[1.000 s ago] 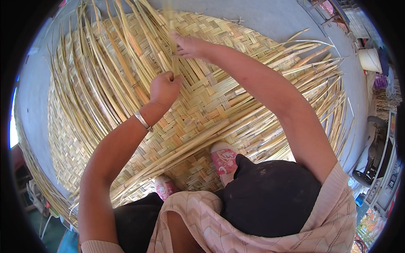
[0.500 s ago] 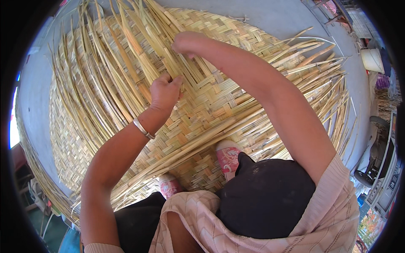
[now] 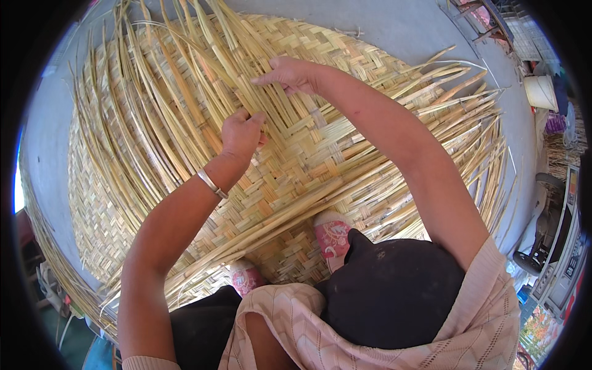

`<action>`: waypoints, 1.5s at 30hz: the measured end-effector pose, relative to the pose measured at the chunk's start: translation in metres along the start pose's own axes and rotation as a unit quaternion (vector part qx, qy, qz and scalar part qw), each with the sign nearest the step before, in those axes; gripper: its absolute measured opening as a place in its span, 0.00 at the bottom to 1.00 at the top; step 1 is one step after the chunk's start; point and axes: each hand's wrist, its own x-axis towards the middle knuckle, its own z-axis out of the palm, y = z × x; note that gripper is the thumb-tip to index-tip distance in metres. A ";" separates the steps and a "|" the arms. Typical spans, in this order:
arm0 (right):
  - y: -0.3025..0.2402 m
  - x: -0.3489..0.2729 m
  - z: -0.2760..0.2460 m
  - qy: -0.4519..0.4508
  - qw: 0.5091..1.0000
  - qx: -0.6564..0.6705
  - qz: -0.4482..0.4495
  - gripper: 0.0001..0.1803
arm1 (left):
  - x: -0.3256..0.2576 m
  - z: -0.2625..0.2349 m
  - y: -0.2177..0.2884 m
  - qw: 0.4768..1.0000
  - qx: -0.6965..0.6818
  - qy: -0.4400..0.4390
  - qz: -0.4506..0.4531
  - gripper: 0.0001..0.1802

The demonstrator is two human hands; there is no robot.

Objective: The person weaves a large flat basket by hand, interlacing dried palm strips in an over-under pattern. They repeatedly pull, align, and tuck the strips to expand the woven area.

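Observation:
A large mat of flat, pale yellow-green split reed strips (image 3: 290, 157) lies before me, woven in a diagonal pattern. At its middle, my left hand (image 3: 240, 134) is closed with thumb and forefinger pinched on loose reed strips (image 3: 213, 102) that run away from me over the mat. Their pinched ends are hidden by the fingers. Just beyond and to the right, my right hand (image 3: 288, 75) has a finger stretched out against the strips, its thumb apart; the lower fingers are partly hidden. I see nothing held in it.
My shoes (image 3: 333, 237) stand on the mat, behind a bundle of long reeds (image 3: 271, 223) crossing it. Unwoven ends (image 3: 456, 108) fan out to the right. Grey floor (image 3: 394, 28) surrounds the mat. A white bucket (image 3: 541, 92) and a wheeled vehicle (image 3: 542, 231) are at the far right.
My right hand has drawn back to the right and slightly nearer, and its finger has come into sight. Some loose strips at the far side have shifted. My left hand keeps nearly the same place.

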 end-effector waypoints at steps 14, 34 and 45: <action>0.006 -0.025 0.003 -0.021 0.994 0.099 -0.036 0.30 | 0.032 -0.010 0.002 0.962 0.195 -0.158 0.103 0.13; 0.073 -0.113 -0.061 0.256 0.894 0.320 -0.178 0.11 | 0.065 -0.004 -0.027 0.931 0.288 -0.191 0.115 0.13; 0.067 -0.077 -0.035 0.276 0.809 -0.452 -0.254 0.13 | 0.062 0.001 -0.032 0.938 0.290 -0.153 0.117 0.11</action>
